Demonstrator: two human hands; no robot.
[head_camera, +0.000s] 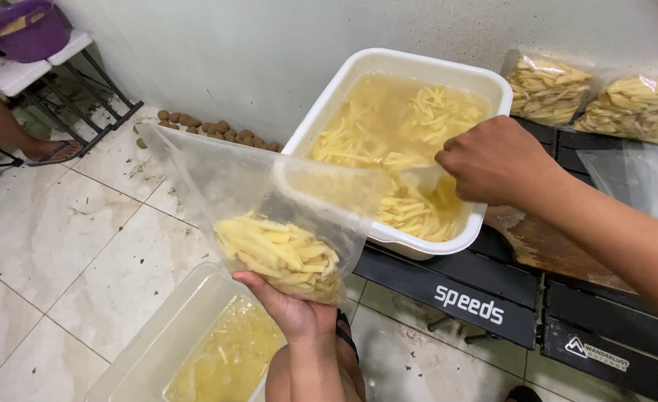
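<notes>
- Head view: left hand (293,309) cups from below the clear plastic bag (262,201) of pale cut potato strips, fingers curled around its base.
- The bag hangs just left of the white rectangular plastic tub (448,74) of strips in water.
- Right hand (492,160), over the tub, fingers closed on a translucent scoop (423,176).

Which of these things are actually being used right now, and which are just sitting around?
In use:
- left hand under a clear plastic bag part-filled with potato strips
- right hand over the white tub of strips in water

Lying about:
- two filled bags by the wall
- whole potatoes on the floor
- clear bin
- purple bucket
</notes>
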